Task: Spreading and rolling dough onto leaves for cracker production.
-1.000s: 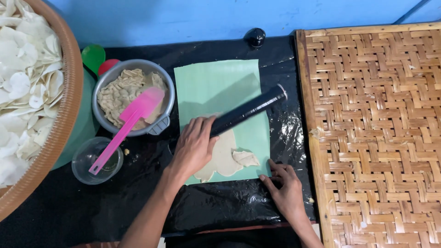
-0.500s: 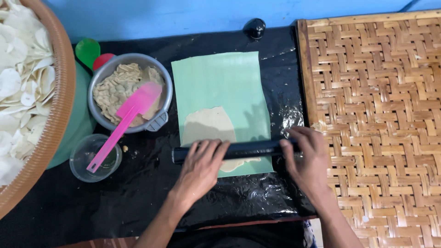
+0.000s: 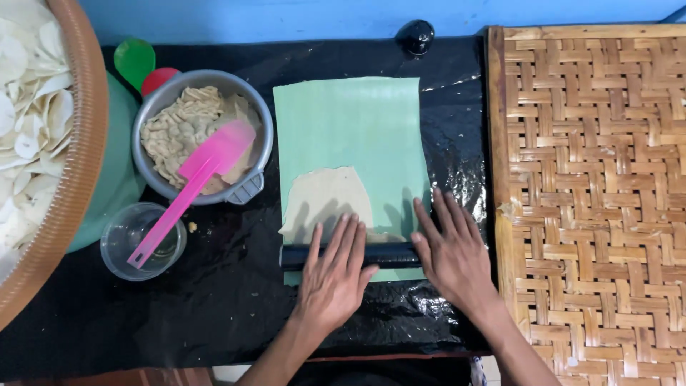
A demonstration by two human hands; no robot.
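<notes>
A pale green sheet lies on black plastic, with a thin beige layer of dough spread on its lower left part. A black cylindrical roller lies crosswise over the sheet's near end. My left hand rests flat on the roller's middle, fingers stretched forward. On the roller's right end my right hand presses flat, fingers spread over the sheet's edge.
A metal bowl of beige dough holds a pink spatula, whose handle reaches over a clear cup. At the left stands a basket of white crackers. A woven bamboo mat lies at the right. A black knob sits at the back.
The roller went from slanted across the sheet to lying crosswise near its lower end. My right hand moved onto its right end, and both flat hands pushed it slightly.
</notes>
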